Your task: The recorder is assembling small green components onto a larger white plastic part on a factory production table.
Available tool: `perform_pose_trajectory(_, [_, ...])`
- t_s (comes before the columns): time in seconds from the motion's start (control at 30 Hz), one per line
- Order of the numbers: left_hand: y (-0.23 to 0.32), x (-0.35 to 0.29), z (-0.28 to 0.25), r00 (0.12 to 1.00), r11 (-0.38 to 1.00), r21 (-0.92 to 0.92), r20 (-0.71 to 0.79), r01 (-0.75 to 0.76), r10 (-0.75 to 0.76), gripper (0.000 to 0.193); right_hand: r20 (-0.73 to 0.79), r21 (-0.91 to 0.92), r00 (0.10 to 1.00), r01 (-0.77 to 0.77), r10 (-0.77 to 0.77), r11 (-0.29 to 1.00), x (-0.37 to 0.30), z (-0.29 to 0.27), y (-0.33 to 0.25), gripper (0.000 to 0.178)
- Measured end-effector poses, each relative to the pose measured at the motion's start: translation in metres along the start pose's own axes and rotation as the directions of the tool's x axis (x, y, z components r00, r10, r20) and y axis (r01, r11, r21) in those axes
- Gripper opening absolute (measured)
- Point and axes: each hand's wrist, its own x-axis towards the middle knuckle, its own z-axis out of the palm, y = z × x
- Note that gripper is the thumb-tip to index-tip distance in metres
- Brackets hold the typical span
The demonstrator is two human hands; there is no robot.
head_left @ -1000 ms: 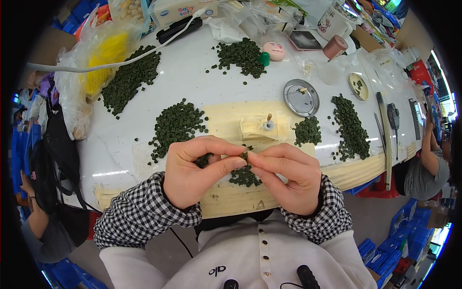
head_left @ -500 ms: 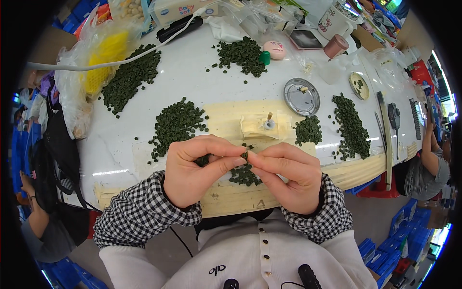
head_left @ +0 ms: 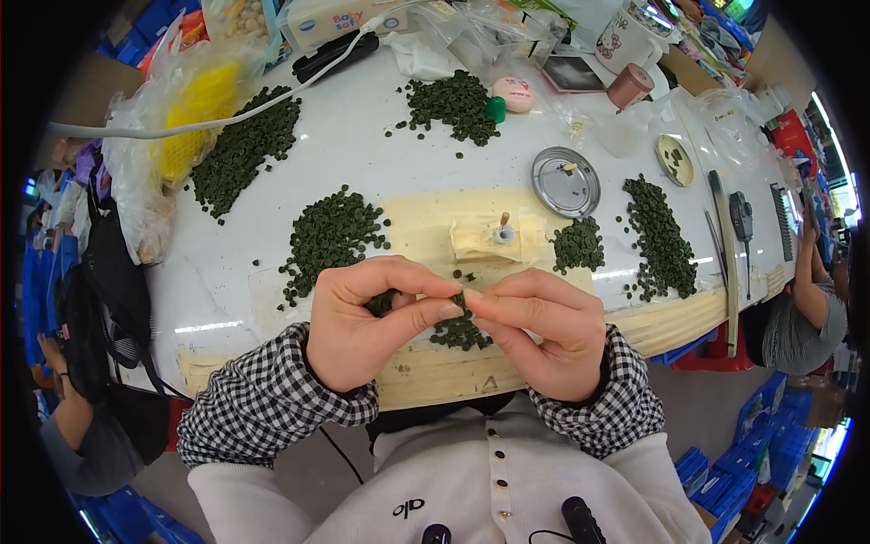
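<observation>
Above the table's near edge, my left hand [head_left: 362, 317] and my right hand [head_left: 550, 337] meet fingertip to fingertip. Both pinch one small dark green piece [head_left: 459, 299], mostly covered by the fingers. Below the fingertips lies a little pile of similar dark green round pieces [head_left: 460, 334]. A larger heap of them [head_left: 333, 232] spreads beyond my left hand, and a smaller heap [head_left: 578, 247] lies beyond my right. Just past the fingertips, a tape-covered block [head_left: 469, 243] bears a pale fitting with an upright brownish peg [head_left: 504, 220].
More green heaps lie at the far left [head_left: 249, 150], back [head_left: 451, 107] and right [head_left: 660, 238]. A round metal dish [head_left: 566, 201], a shallow round lid [head_left: 675, 161], a metal ruler [head_left: 722, 245] and a dark-handled tool [head_left: 742, 222] stand right. A white cable [head_left: 227, 120] crosses the back left.
Both hands hold nearly the same place, still pinching the small green piece. The left fingertips have shifted very slightly. Nothing else on the table has moved.
</observation>
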Motion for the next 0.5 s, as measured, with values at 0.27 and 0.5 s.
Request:
perform_pose_trajectory(0.27, [-0.0009, -0.0001, 0.0008, 0.999, 0.999, -0.015, 0.029, -0.039, 0.039, 0.018, -0.023, 0.029, 0.996, -0.086, 0.087, 0.996, 0.0004, -0.0021, 0.0005, 0.021])
perform_pose_trajectory(0.5, [-0.0022, -0.0004, 0.0010, 0.999, 0.999, -0.035, 0.039, -0.021, 0.023, 0.019, -0.050, 0.011, 0.992, -0.114, 0.115, 0.993, 0.0020, -0.0030, -0.0034, 0.016])
